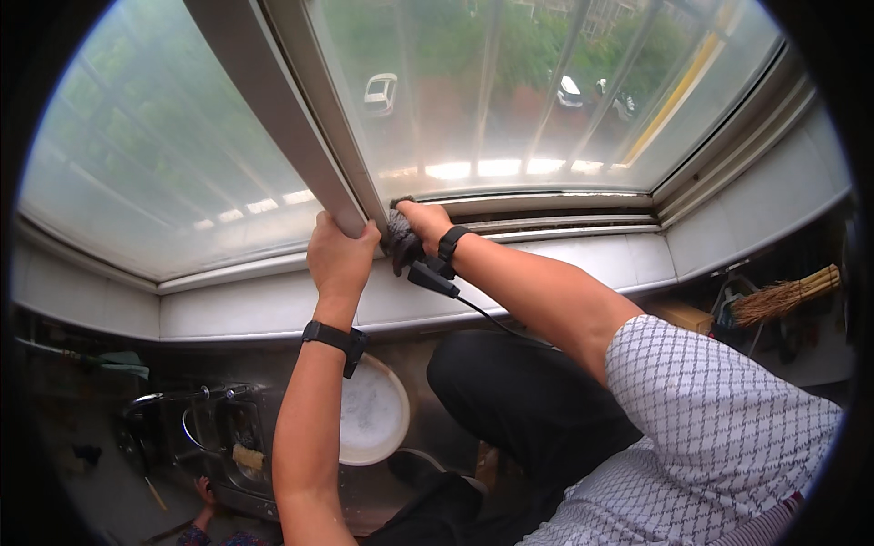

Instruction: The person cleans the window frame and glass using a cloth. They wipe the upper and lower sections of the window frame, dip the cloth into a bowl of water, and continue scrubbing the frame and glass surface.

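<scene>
My left hand (341,256) grips the lower end of the upright edge of a sliding window frame (300,123), its thumb on the near face. Just right of it, my right hand (425,222) holds a wet, dark grey cloth (404,235) against the lower corner of the neighbouring upright. Part of the cloth hangs over the white tiled sill (423,300). Below my left wrist, a round basin of foamy water (372,413) stands on the metal counter. Each wrist bears a black strap, and a cable runs from the device at the right one.
Window tracks (567,222) run along the sill to the right. A sink (218,437) with a faucet and a yellow sponge (248,456) lies lower left, near another person's hand (203,490). A straw broom (785,297) is at the right. My bent knee (471,382) is beside the basin.
</scene>
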Motion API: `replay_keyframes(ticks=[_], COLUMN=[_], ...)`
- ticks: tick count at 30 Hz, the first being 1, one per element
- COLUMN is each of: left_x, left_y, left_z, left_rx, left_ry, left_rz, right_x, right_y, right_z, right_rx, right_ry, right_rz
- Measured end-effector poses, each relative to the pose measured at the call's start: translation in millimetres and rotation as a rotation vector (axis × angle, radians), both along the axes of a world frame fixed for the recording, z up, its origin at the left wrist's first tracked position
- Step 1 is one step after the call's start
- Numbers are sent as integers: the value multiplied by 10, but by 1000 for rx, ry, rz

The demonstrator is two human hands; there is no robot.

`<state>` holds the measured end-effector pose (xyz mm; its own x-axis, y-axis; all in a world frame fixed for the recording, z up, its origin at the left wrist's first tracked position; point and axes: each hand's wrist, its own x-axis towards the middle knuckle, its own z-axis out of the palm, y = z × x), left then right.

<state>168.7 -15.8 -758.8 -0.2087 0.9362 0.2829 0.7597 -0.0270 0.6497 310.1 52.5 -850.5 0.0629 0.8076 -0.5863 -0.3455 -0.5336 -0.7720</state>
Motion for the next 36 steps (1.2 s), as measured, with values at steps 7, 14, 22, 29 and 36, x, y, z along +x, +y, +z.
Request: replay_keyframes(ticks=[7,14,22,29,36], left_x=[-49,-84,-61,-76,15], left_y=[-1,-8,12,15,93], left_z=[28,-13,-40,-30,-46], left_rx=[-30,-47,13,-8,-6], left_ry=[1,-12,7,8,0], left_rz=[10,-9,-32,-23,-21], right_x=[238,551,-84,697,2342], right_y=[91,-97,27,-53,-757], right_z=[-216,-262,-131,-233,584], right_rx=[76,68,60,57,331], right_ry=[-458,-69,64,194,-164], right_rz=[30,-34,-52,-75,41])
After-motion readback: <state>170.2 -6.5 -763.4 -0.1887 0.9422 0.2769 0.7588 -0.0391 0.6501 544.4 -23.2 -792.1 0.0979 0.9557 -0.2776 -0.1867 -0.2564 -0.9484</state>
